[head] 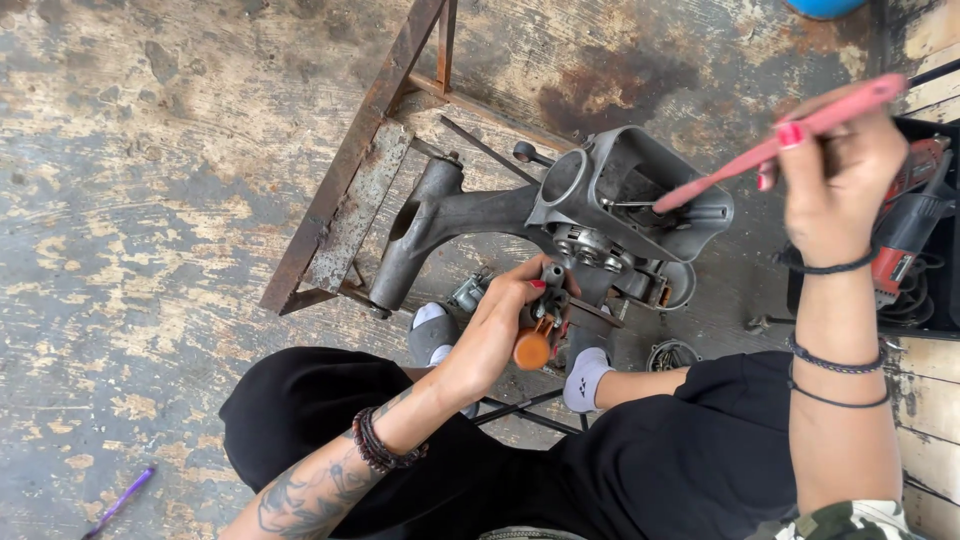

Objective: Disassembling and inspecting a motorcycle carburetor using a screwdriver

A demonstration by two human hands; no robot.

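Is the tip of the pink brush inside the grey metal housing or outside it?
Inside. The right hand holds the pink brush slanted down, and its tip reaches into the open cavity of the grey metal housing.

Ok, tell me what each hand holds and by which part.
The right hand holds a pink brush near its rear end. The left hand grips an orange-handled tool around the handle.

No packages, labels, signs or screens before you, only bare metal parts, hand tools and worn floor in view, nothing printed or boxed among them.
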